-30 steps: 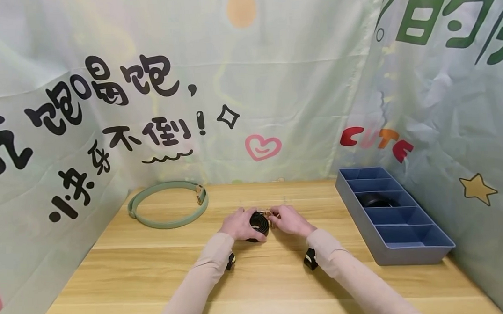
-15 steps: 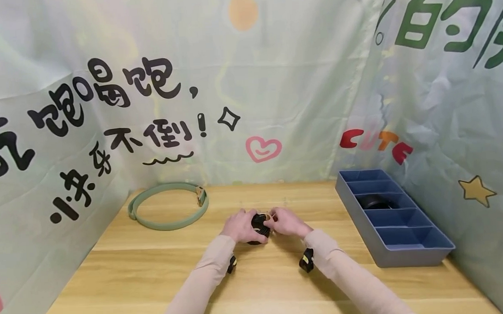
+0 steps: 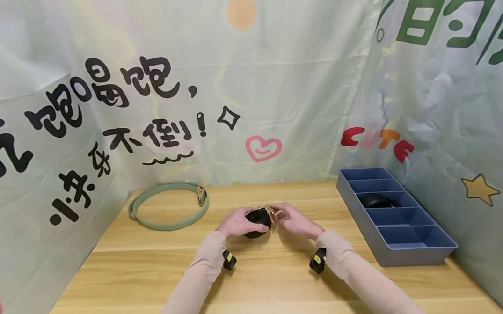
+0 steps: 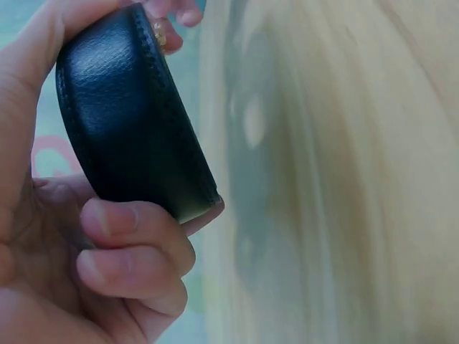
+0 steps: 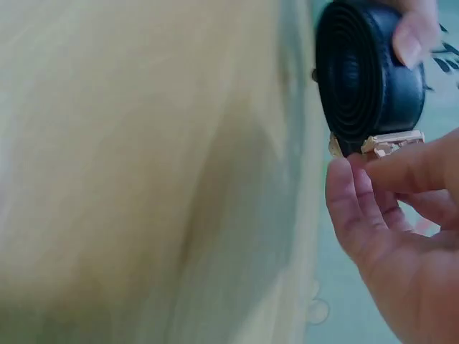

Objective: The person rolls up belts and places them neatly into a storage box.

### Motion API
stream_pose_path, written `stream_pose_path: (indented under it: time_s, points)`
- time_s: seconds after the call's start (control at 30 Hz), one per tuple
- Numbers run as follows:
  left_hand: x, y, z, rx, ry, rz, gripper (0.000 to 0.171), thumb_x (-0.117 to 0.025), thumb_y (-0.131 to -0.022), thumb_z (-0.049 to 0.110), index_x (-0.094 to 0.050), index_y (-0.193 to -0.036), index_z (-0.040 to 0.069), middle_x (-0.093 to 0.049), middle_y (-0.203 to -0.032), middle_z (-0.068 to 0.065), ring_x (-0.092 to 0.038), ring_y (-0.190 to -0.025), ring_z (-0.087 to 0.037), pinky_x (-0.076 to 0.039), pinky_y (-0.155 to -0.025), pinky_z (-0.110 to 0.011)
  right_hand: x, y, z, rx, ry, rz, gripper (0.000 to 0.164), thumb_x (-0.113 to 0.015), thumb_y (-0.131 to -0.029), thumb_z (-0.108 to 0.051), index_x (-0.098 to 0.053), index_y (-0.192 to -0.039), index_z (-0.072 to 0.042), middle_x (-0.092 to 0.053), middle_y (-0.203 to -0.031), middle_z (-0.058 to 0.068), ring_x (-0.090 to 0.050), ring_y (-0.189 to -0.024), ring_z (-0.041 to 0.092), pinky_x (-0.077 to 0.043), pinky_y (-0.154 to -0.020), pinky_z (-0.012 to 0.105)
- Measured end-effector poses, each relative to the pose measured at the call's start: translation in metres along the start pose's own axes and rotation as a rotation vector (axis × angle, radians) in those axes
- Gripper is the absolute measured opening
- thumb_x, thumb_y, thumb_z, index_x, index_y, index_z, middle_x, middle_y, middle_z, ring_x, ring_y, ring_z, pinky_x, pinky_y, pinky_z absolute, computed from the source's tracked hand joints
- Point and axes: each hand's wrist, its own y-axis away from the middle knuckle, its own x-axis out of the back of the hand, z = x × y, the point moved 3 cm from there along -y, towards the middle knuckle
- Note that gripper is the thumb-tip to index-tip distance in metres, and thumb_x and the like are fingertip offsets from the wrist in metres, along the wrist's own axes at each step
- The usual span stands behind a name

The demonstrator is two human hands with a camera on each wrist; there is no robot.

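Near the frame's centre, the left hand (image 3: 236, 222) curls its fingers round a coiled black leather belt (image 3: 257, 222), while the right hand's (image 3: 298, 220) fingers pinch its gold-coloured metal buckle (image 5: 393, 142). A snug, even grip should keep the turns from springing loose. The leather looks glossy and faintly grained, stitched along its edge, the layers spiralling into a drum.
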Motion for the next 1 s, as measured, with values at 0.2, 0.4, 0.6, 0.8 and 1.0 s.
stream_pose_path:
  time_s: [0.2,0.4,0.6,0.8,1.0]
  points:
    - [0.002,0.002,0.015,-0.072,-0.274,0.113,0.089,-0.077,-0.064,0.063,-0.049,-0.142,0.029,-0.061,-0.122,-0.011,-0.062,-0.1,-0.027,-0.05,-0.08,-0.045,0.013,-0.002,-0.008,-0.16,-0.297,0.006,0.04,-0.05,-0.1,-0.009,-0.039,-0.136,0.004,-0.049,-0.133,0.029,-0.062,-0.109,0.036,-0.049,-0.096,0.053]
    - [-0.002,0.004,0.026,-0.259,-0.489,0.233,0.094,-0.082,-0.063,0.055,-0.043,-0.145,0.032,-0.052,-0.117,-0.007,-0.061,-0.08,-0.023,-0.05,-0.067,-0.039,0.02,0.001,-0.009,-0.232,-0.308,0.01,0.045,-0.063,-0.096,-0.019,-0.04,-0.127,0.004,-0.063,-0.11,0.024,-0.066,-0.099,0.042,-0.054,-0.089,0.05]
    - [-0.005,0.006,0.038,-0.504,-0.682,0.324,0.094,-0.085,-0.061,0.048,-0.041,-0.142,0.033,-0.049,-0.126,-0.005,-0.064,-0.091,-0.021,-0.055,-0.073,-0.038,0.029,0.003,-0.003,-0.175,-0.1,-0.109,0.039,-0.073,-0.089,-0.022,-0.063,-0.12,0.001,-0.07,-0.095,0.011,-0.068,-0.081,0.032,-0.056,-0.078,0.042]
    - [-0.01,0.007,0.052,-0.632,-0.731,0.453,0.087,-0.084,-0.066,0.046,-0.042,-0.139,0.026,-0.052,-0.128,-0.006,-0.066,-0.09,-0.022,-0.056,-0.077,-0.038,0.04,0.004,-0.004,-0.13,0.001,-0.13,0.044,-0.075,-0.087,-0.033,-0.061,-0.12,-0.007,-0.066,-0.089,0.003,-0.057,-0.07,0.016,-0.049,-0.064,0.035]
    - [-0.016,0.003,0.068,-0.739,-0.82,0.581,0.074,-0.083,-0.075,0.043,-0.045,-0.135,0.024,-0.053,-0.126,-0.006,-0.063,-0.086,-0.023,-0.052,-0.074,-0.036,0.055,0.016,-0.015,-0.276,-0.165,-0.17,0.06,-0.067,-0.093,-0.034,-0.038,-0.145,-0.027,-0.051,-0.103,0.013,-0.052,-0.075,0.026,-0.057,-0.067,0.049]
